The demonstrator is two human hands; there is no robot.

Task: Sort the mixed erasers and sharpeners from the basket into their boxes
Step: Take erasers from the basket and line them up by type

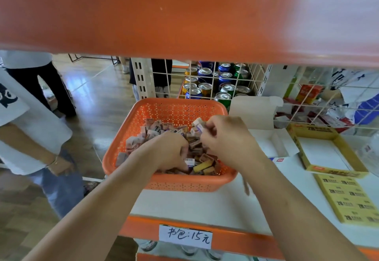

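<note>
Orange basket: one, perforated plastic, on the white shelf, left of both boxes.
Contents: heap of small erasers and sharpeners, too many and too blurred to count or tell apart.
Left hand: down in the heap, fingers curled together; what they grip is hidden.
Right hand: raised above the heap, fingers pinched on one small white piece.
White box: one, lid flap up, just right of basket, interior partly hidden by right hand.
Yellow box: one, open, further right; its lid lies nearer, cut off by frame.
Top half: blurred orange shelf edge blocks view.
</note>
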